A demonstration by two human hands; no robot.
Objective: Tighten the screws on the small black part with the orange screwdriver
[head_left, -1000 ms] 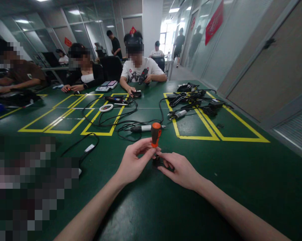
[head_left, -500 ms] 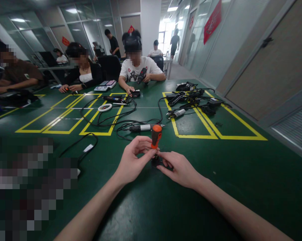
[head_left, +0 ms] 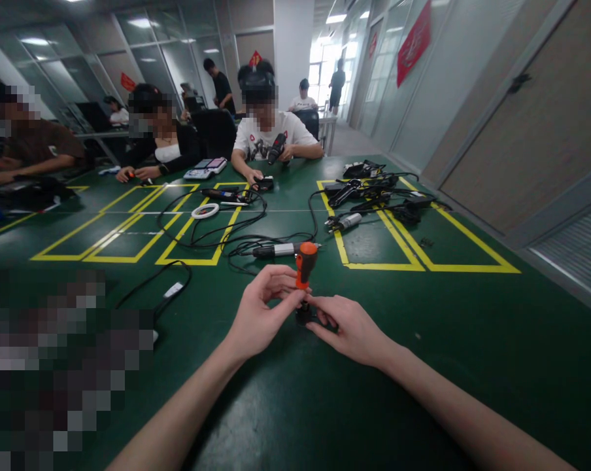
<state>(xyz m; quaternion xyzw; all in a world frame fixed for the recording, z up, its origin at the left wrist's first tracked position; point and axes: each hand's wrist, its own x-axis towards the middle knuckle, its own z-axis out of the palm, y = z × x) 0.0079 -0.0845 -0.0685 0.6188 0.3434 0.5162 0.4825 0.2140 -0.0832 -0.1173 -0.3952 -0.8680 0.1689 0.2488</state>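
Observation:
An orange and dark grey screwdriver (head_left: 306, 265) stands upright, handle up, in front of me. My left hand (head_left: 263, 311) is closed around the lower end of its handle, with thumb and fingers pinching there. At the shaft's lower end a small black part (head_left: 304, 317) rests on the green table (head_left: 276, 405). My right hand (head_left: 347, 327) grips that black part from the right, its thumb low and its index finger near the shaft. The screwdriver's tip is hidden by my fingers and the part.
Beyond my hands lies a silver and black corded tool (head_left: 276, 250). Black cables and tools (head_left: 364, 190) are heaped at the back right, near another silver tool (head_left: 349, 222). A white ring (head_left: 205, 210) lies back left. Across the table a person (head_left: 276, 137) holds a black power drill (head_left: 276, 149).
The screwdriver handle has turned about its axis: its orange slotted side faced right before and faces left now. Both my hands stay in nearly the same place.

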